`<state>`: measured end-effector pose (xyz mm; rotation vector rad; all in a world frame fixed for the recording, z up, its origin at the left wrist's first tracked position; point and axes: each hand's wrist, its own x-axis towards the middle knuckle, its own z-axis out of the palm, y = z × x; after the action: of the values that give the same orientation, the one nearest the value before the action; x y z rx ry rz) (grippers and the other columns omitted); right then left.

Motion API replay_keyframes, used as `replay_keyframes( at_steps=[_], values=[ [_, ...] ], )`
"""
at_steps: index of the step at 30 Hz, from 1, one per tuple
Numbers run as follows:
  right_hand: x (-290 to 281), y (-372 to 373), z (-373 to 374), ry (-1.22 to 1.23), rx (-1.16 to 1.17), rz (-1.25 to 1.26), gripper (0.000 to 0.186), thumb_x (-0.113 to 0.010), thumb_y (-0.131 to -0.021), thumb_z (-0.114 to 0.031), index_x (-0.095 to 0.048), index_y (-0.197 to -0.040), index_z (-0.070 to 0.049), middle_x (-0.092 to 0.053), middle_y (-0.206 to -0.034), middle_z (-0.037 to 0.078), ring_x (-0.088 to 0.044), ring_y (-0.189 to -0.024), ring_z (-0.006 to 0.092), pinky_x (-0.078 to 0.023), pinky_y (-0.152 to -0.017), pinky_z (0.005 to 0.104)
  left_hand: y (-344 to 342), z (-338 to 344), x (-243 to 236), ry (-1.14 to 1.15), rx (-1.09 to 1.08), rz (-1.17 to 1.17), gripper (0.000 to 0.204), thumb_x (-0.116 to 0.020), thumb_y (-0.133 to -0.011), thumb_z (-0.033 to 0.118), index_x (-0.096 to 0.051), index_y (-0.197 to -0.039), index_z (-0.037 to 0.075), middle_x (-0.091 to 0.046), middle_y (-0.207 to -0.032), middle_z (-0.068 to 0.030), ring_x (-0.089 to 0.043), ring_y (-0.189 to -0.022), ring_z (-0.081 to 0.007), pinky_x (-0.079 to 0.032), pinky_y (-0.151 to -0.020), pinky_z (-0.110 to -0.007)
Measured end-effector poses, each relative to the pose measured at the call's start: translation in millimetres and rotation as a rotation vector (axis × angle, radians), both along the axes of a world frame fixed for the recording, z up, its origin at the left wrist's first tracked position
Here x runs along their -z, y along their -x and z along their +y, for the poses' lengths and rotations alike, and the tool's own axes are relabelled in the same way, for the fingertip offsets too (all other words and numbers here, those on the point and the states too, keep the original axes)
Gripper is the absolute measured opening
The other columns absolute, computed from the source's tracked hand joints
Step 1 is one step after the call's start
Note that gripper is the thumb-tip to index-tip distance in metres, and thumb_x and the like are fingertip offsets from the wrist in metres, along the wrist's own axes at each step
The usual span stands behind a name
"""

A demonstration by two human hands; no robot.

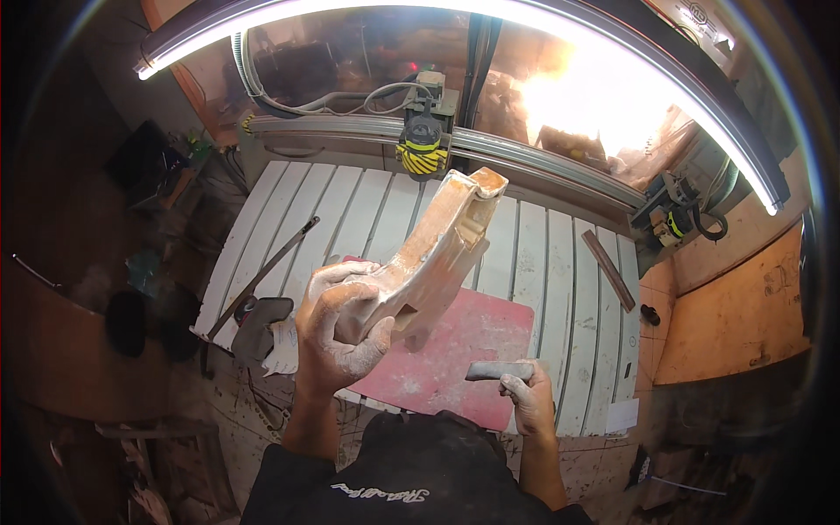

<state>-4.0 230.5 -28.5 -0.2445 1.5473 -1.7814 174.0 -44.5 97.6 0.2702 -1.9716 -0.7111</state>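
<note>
My left hand [337, 337], white with dust, grips the lower end of a long, curved, pale tan moulded part [437, 254]. The part is tilted, its hollow, squared upper end pointing up and away to the right. A dark square opening shows in its side near my thumb. Lower and to the right, my right hand [532, 402] is closed on a flat grey strip [494, 371] that looks like folded sandpaper. The strip is apart from the moulded part. Beneath both hands lies a dusty red mat [490, 324] on a white slatted table [341, 201].
A metal rail [542, 153] with a yellow-and-black machine head [423, 144] crosses the table's far side. A dark bar [271, 271] and a grey object [267, 325] lie at left. A brown strip [608, 271] lies at right. Overhead hangs a lit tube lamp [367, 19].
</note>
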Motion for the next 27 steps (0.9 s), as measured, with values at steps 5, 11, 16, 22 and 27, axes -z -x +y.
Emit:
replay_keyframes(
  at_steps=[5, 11, 16, 22, 27],
  values=[
    [1, -1, 1, 0.0, 0.009, 0.003, 0.027, -0.079, -0.091, -0.006, -0.062, -0.111, -0.003, -0.067, -0.089, 0.004, -0.064, -0.079, 0.0129, -0.053, -0.073, 0.03, 1, 6, -10, -0.024, -0.049, -0.055, 0.04, -0.078, -0.07, 0.001, -0.068, -0.108, 0.003, -0.069, -0.113, -0.0178, -0.072, -0.102, -0.0328, -0.059, -0.087, -0.041],
    [-3, -5, 4, -0.033, 0.019, -0.007, 0.024, -0.077, -0.092, -0.004, -0.063, -0.111, -0.002, -0.067, -0.089, 0.004, -0.064, -0.079, 0.0124, -0.053, -0.073, 0.0294, 6, 14, -18, -0.043, -0.158, -0.085, 0.031, -0.076, -0.073, 0.004, -0.067, -0.102, 0.0, -0.069, -0.104, -0.0182, -0.072, -0.088, -0.0303, -0.058, -0.08, -0.038],
    [-2, -7, 5, -0.021, 0.029, -0.032, 0.023, -0.076, -0.092, -0.003, -0.063, -0.111, -0.002, -0.068, -0.089, 0.004, -0.064, -0.079, 0.0122, -0.053, -0.074, 0.0293, 6, 16, -24, -0.139, -0.197, -0.099, 0.022, -0.069, -0.075, 0.004, -0.064, -0.095, -0.003, -0.069, -0.101, -0.0182, -0.069, -0.088, -0.0291, -0.056, -0.083, -0.039],
    [7, -6, 5, 0.008, 0.002, -0.021, 0.022, -0.075, -0.093, -0.003, -0.063, -0.111, -0.002, -0.068, -0.089, 0.003, -0.065, -0.078, 0.0123, -0.053, -0.074, 0.0291, 2, 11, -21, -0.002, -0.189, -0.084, 0.026, -0.076, -0.073, 0.004, -0.066, -0.097, 0.001, -0.069, -0.1, -0.0164, -0.073, -0.081, -0.0288, -0.059, -0.074, -0.036],
    [6, -5, 0, 0.022, -0.026, -0.018, 0.02, -0.075, -0.095, -0.004, -0.063, -0.111, -0.002, -0.068, -0.089, 0.004, -0.065, -0.079, 0.0126, -0.054, -0.075, 0.0295, 2, 17, -18, -0.001, -0.163, -0.073, 0.027, -0.076, -0.072, 0.005, -0.066, -0.097, 0.001, -0.069, -0.101, -0.018, -0.074, -0.083, -0.0296, -0.059, -0.076, -0.036]
  ],
)
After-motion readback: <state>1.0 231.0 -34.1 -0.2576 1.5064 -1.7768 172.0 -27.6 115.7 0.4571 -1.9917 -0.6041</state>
